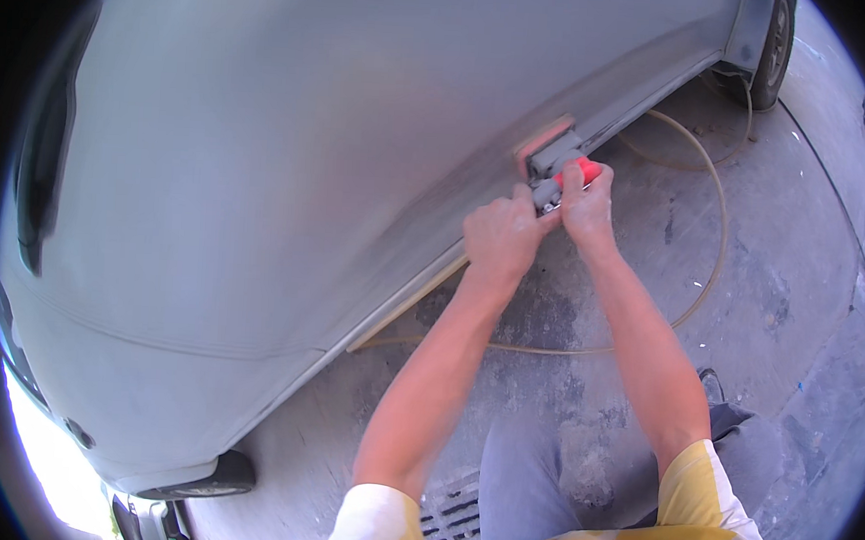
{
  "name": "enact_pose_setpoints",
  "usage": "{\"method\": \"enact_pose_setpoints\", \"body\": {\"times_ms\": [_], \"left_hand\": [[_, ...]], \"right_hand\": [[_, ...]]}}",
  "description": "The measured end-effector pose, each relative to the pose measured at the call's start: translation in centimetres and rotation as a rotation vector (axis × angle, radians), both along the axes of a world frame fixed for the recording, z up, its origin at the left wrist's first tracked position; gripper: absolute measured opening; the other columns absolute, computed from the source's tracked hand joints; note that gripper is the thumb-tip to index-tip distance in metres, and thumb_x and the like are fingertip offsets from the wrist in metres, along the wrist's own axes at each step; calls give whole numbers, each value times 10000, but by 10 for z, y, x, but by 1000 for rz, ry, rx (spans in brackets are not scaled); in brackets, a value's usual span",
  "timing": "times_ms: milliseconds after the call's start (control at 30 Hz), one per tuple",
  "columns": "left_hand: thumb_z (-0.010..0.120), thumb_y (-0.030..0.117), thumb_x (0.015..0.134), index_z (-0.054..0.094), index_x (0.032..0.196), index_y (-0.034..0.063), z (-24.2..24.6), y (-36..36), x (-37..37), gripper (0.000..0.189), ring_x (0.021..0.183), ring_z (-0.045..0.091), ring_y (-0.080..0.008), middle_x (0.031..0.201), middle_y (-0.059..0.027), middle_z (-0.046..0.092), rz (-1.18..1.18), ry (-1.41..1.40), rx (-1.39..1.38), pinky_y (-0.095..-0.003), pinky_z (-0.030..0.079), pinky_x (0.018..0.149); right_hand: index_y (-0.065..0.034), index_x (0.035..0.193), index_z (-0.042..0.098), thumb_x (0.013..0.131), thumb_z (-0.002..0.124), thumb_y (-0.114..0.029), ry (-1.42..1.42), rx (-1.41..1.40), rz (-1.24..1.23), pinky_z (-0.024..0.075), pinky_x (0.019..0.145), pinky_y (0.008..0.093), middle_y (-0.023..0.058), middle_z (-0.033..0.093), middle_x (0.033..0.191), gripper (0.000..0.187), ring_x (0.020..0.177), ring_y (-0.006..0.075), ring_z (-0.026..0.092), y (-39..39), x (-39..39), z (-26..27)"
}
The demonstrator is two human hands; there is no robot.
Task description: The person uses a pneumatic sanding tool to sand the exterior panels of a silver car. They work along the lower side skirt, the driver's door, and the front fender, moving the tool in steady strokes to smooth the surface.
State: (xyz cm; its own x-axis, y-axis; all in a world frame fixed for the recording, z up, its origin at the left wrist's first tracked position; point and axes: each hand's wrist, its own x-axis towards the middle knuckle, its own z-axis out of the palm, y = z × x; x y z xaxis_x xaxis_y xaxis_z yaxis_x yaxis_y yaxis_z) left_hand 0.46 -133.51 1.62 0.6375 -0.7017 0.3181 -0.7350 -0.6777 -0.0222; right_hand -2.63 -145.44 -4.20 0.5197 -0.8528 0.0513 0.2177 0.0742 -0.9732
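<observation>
My right hand [588, 205] grips the red part of a grey power sander [552, 159]. My left hand [504, 230] is closed about the sander's near end, the fingers partly hidden from view. The sander's rectangular pad [546, 138] lies against the lower side of a dull grey car body [263, 151], just above the sill. Around the pad the panel looks scuffed and darker. A thin tan hose [720, 234] loops over the floor; where it joins the tool is hidden.
The car's wheels stand at upper right [773, 60] and lower left [205, 476]. A floor grate [452, 520] lies beside my bent leg [517, 472]. The stained concrete floor [761, 302] carries a dark line or cable [836, 192] at right.
</observation>
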Motion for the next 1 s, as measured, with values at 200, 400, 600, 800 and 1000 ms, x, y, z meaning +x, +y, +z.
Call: {"method": "enact_pose_setpoints", "body": {"times_ms": [200, 400, 600, 800, 1000], "left_hand": [[669, 543, 937, 616, 914, 64, 8, 46, -10, 482, 771, 719, -415, 771, -210, 710, 25, -11, 6, -520, 529, 646], [758, 535, 879, 617, 966, 39, 12, 256, -19, 523, 651, 679, -396, 724, -166, 671, 139, -127, 119, -493, 512, 560], [719, 628, 880, 597, 905, 21, 18, 282, -29, 619, 587, 645, -398, 658, -169, 609, 185, -165, 39, -476, 500, 530], [740, 578, 881, 623, 905, 38, 33, 115, -20, 554, 673, 701, -410, 714, -177, 696, 71, -95, 59, -491, 528, 580], [753, 513, 886, 619, 871, 54, 40, 32, -21, 478, 693, 710, -409, 714, -178, 701, 68, -126, 56, -483, 541, 596]], "right_hand": [[44, 1255, 402, 996, 656, -370, 14, -7, 40, 553, 844, 471, 293, 685, 1018, 550, 945, 378, 716, 48, -6, 3], [64, 1392, 316, 962, 722, -360, -60, -72, 314, 552, 826, 538, 326, 631, 1078, 727, 957, 511, 679, 239, -26, 11], [74, 1413, 304, 943, 752, -373, -85, -176, 329, 553, 823, 541, 353, 579, 1200, 788, 958, 501, 682, 261, -34, 30], [44, 1277, 413, 943, 744, -348, -93, 22, 167, 534, 870, 518, 339, 632, 1098, 612, 1004, 512, 665, 115, -18, 28], [29, 1278, 377, 1011, 666, -382, -18, 81, 120, 566, 853, 426, 246, 709, 1020, 569, 935, 316, 729, 29, -15, 37]]}}
